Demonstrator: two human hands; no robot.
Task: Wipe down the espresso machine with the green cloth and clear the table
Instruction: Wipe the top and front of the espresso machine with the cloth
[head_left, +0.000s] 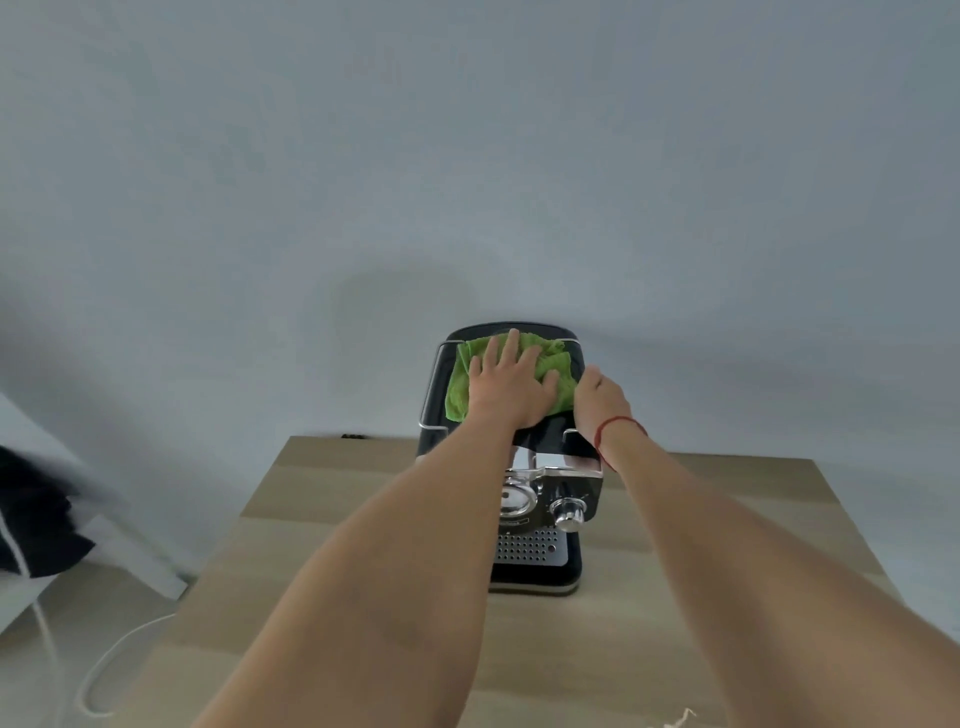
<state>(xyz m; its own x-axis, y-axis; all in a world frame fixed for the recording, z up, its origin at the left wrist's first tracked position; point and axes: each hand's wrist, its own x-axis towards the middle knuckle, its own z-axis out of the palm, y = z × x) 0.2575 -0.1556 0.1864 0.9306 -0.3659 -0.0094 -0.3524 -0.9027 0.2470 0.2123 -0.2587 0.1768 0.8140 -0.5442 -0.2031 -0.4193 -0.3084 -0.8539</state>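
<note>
Two bare arms reach up from the bottom over the smooth wooden table (311, 519). In the middle stands the shiny black and silver espresso machine (540, 499). The right hand (600, 402) curls over and holds its top right edge. The left hand (511, 382) lies flat, fingers spread wide, pressing the fluffy green cloth (558, 364) onto its top.

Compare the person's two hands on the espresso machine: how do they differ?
The left hand lies flat, fingers spread, pressing the green cloth; the right hand curls over the right edge of the espresso machine. Only the right wrist wears a red string. Both rest on the machine's top.
</note>
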